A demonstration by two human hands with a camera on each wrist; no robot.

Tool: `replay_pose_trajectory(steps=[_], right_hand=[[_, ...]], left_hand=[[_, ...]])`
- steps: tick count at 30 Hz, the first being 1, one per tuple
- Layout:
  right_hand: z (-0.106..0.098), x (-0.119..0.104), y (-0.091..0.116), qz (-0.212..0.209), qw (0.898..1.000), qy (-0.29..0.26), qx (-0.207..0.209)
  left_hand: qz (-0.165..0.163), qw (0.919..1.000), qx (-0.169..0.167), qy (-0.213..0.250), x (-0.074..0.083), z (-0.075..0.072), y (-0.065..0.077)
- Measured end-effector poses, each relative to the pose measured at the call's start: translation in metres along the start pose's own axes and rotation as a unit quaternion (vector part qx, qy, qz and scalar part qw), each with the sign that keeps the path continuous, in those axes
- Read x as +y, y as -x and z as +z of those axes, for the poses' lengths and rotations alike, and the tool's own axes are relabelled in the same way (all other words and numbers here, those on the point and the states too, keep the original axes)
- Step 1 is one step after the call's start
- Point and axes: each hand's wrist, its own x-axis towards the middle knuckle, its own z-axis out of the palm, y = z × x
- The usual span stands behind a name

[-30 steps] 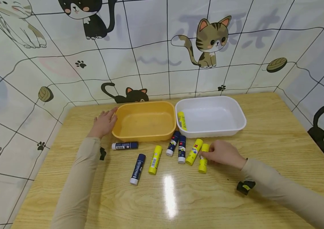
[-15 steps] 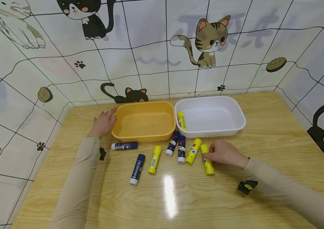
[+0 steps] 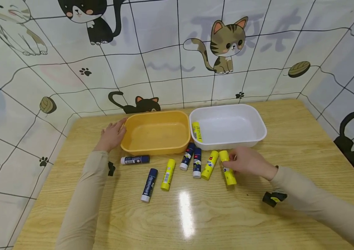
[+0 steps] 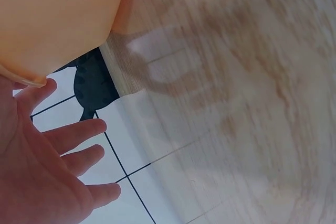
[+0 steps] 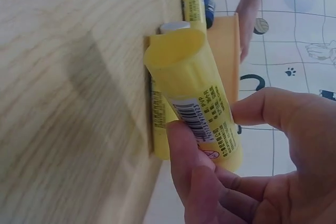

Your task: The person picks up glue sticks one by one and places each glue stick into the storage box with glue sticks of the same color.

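Note:
My right hand (image 3: 250, 161) pinches a yellow glue stick (image 3: 228, 168) between thumb and fingers. The right wrist view shows that glue stick (image 5: 197, 100) tilted close over the table, its barcode visible. Just left of it lies another yellow glue stick (image 3: 210, 165). My left hand (image 3: 110, 135) rests at the left end of an orange basin (image 3: 155, 151). In the left wrist view its fingers (image 4: 79, 135) are spread and relaxed below the basin's rim (image 4: 26, 77). A white basin (image 3: 230, 145) adjoins the orange one and holds one yellow glue stick (image 3: 197, 131).
Two dark blue glue sticks (image 3: 187, 157) lie side by side before the basins. Farther left are a yellow glue stick (image 3: 168, 174), a blue one (image 3: 149, 185) and another blue one (image 3: 135, 159) lying sideways. A cat-patterned cloth (image 3: 164, 76) borders the wooden table (image 3: 133, 225).
My right hand has turned the yellow glue stick, lifted it slightly and shifted it right, away from its neighbour. My left hand stays at the orange basin.

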Motion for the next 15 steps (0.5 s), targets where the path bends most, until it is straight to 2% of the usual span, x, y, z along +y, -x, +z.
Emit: replay_pose_trajectory(steps=[10,15], right_hand=[[-0.011,-0.007,0.006,-0.007,1.0,0.012,0.013],[-0.013,-0.006,0.008,-0.009,1.0,0.005,0.014]], left_hand=[[0.002,1.0,0.001,-0.001,-0.002,0.0,0.001],[0.004,0.9999,-0.01,-0.005,0.0,-0.003,0.001]])
